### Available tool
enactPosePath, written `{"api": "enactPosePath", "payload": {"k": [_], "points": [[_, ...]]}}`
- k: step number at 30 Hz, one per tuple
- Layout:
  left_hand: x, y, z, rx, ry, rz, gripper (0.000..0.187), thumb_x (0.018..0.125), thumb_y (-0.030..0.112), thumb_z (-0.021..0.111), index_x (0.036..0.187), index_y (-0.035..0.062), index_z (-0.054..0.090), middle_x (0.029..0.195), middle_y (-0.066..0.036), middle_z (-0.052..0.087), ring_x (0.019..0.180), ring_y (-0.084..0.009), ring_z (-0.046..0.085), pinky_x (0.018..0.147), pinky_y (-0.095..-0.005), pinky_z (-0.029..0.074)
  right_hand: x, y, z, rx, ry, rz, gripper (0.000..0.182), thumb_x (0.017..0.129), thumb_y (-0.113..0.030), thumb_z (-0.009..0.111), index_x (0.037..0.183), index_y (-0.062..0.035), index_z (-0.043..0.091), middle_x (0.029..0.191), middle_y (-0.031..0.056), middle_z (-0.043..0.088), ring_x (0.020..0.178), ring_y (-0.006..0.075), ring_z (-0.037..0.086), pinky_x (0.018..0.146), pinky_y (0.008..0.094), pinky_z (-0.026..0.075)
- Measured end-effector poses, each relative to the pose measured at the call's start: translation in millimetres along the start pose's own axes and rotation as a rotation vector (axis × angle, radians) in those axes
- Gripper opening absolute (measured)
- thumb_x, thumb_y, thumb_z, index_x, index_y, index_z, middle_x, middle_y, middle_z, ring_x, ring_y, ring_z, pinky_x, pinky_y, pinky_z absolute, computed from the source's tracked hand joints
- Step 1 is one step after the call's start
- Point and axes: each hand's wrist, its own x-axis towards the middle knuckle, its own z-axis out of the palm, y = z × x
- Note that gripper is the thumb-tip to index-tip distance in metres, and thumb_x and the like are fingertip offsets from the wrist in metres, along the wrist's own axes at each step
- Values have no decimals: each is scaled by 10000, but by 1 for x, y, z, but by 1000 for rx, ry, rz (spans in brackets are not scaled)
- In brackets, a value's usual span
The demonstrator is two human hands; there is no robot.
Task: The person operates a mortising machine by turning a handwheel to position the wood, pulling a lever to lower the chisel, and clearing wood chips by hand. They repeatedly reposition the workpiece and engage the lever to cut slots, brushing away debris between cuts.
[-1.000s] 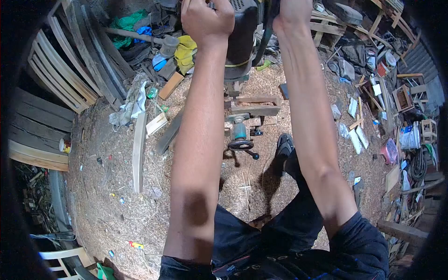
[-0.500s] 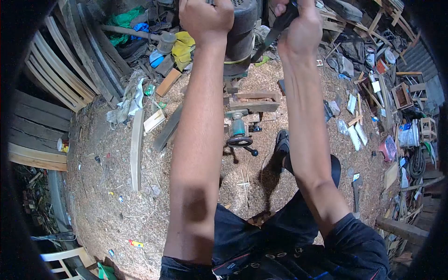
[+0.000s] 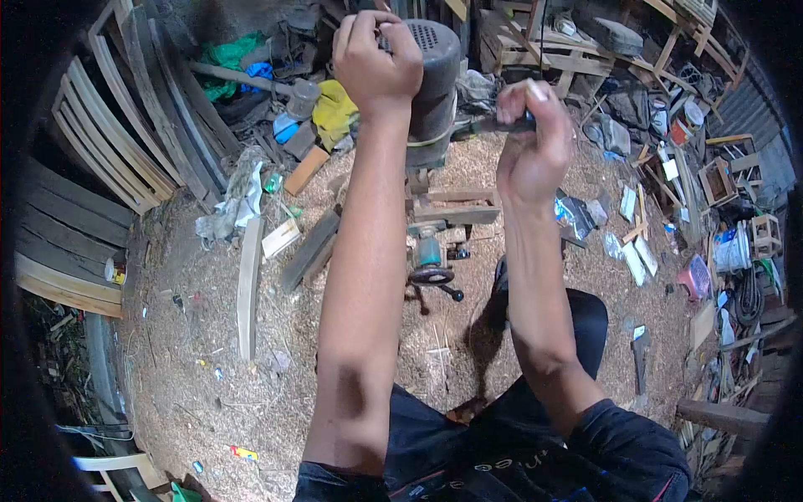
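Note:
My left hand (image 3: 378,63) is closed beside the perforated top of a dark cylindrical motor housing (image 3: 433,88); what its curled fingers hold, if anything, is hidden. To the right of the housing, my right hand (image 3: 535,138) has its fingers bent round the end of a dark strip (image 3: 481,127), which is blurred and reaches toward the housing. Below stands a machine part with a green body (image 3: 429,251) and a black handwheel (image 3: 432,275). A wooden tray (image 3: 456,214) with shavings in it is just above that part.
Wood shavings cover the floor (image 3: 192,335). Curved boards (image 3: 117,142) lean at the left, near a yellow cloth (image 3: 333,113). Loose wooden pieces (image 3: 249,289) lie left of the machine. Scrap, a white bucket (image 3: 732,248) and a pink basket (image 3: 696,276) are at the right.
My right hand has come down, and the dark strip in it now lies closer to level. The left hand sits slightly lower in view, and more of the housing top shows.

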Motion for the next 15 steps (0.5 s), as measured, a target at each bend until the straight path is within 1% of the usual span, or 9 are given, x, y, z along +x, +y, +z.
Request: {"api": "enactPosePath", "payload": {"k": [3, 4, 7, 10, 13, 15], "points": [[-2, 1, 0, -17, -44, -70, 168, 801, 141, 517, 727, 54, 641, 761, -120, 625, 739, -352, 598, 686, -435, 475, -9, -5, 1, -20, -20, 35, 227, 923, -200, 481, 780, -24, 479, 752, 60, 441, 751, 167, 415, 717, 314, 337], [-2, 1, -1, 7, -39, -35, 190, 794, 128, 518, 766, 33, 680, 757, -142, 634, 686, -304, 605, 634, -370, 468, -11, -5, 0, -14, -43, 14, 231, 923, -208, 479, 784, -23, 473, 758, 63, 443, 753, 167, 409, 725, 317, 335], [-3, 2, -2, -3, -73, -83, 158, 790, 135, 522, 728, 56, 644, 767, -121, 626, 746, -354, 600, 693, -436, 481, -19, -4, -4, 48, 10, 23, 204, 912, -154, 489, 786, -7, 554, 746, 59, 534, 736, 146, 469, 730, 309, 363], [-3, 0, -1, -12, -68, -58, 155, 782, 134, 527, 721, 54, 644, 765, -122, 624, 747, -354, 603, 691, -433, 484, -26, -3, -8, 45, 9, 20, 193, 908, -145, 494, 787, -6, 549, 751, 60, 529, 739, 148, 463, 745, 323, 368], [-3, 0, -2, -15, -43, -12, 183, 792, 129, 526, 772, 41, 686, 758, -139, 628, 680, -304, 608, 639, -366, 482, -36, -2, -14, 14, -20, 5, 259, 948, -192, 459, 765, -18, 521, 749, 66, 515, 748, 163, 460, 761, 336, 371], [-3, 6, -5, -17, -87, -55, 186, 792, 134, 529, 774, 42, 689, 763, -137, 633, 683, -301, 612, 639, -366, 482, -41, 0, -16, 30, -27, -28, 346, 998, -251, 397, 757, -27, 504, 747, 69, 506, 754, 177, 459, 762, 341, 371]]}}
